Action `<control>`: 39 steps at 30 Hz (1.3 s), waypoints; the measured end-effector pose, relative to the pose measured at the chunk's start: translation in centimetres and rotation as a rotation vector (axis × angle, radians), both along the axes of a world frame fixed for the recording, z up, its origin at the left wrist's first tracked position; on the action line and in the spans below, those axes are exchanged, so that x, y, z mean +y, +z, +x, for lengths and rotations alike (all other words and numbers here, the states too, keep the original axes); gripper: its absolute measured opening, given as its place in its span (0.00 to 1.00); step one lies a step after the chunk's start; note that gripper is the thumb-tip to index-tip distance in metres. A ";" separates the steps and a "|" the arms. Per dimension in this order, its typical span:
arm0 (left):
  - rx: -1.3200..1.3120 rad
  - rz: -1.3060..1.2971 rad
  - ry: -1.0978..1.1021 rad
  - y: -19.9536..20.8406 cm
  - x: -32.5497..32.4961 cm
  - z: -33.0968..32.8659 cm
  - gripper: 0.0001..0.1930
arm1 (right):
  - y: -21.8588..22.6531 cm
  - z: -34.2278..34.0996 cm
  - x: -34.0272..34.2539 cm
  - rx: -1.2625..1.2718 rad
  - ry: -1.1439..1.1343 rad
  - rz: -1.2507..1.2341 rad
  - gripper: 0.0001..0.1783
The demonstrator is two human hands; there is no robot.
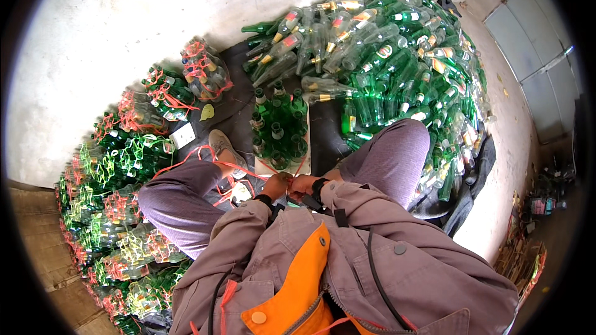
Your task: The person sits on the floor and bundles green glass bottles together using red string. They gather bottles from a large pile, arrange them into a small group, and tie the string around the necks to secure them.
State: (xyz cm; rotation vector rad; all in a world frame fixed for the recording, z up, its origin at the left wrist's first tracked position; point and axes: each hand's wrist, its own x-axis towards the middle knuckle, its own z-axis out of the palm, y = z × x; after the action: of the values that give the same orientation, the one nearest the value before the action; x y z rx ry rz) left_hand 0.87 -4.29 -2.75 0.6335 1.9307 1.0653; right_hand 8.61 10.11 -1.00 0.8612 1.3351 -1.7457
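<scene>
Left hand (277, 186), right hand (303, 187) — pinching red twine (233, 164)

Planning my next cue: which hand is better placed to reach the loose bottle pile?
Right, probably. The right hand sits nearer the loose bottle pile, which spreads mainly ahead and to the person's right; the left hand is farther across. Both appear to hold red string, though.

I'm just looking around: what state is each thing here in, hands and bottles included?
Left hand: closed on the red strap
Right hand: closed on the same strap
Red strap: partly loose, trailing leftward
Green bottle group: upright, close together
Bottle heap: loose, mostly lying down
Bottle bundles: tied in red or yellow-green
Leaf: yellow, lying loose
</scene>
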 end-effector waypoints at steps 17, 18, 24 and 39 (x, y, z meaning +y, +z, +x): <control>-0.385 -0.003 0.124 2.5 0.6 0.6 0.12 | 1.5 -0.9 2.0 0.230 0.412 0.402 0.10; -0.399 0.004 0.125 2.6 0.6 0.5 0.12 | 0.7 -1.0 2.2 0.204 0.236 0.297 0.10; -0.383 0.015 0.092 0.8 0.1 0.6 0.11 | -0.4 -1.0 2.7 0.122 -0.183 0.079 0.12; -0.043 -0.051 -0.265 0.8 -0.4 -0.5 0.09 | -12.2 -1.1 3.3 0.201 -0.589 -0.175 0.07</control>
State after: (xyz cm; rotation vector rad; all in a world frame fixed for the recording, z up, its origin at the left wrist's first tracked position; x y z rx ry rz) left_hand 0.39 -4.65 -1.98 0.8057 1.7729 0.8538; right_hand 7.52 13.44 -13.25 1.0715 1.0896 -2.4172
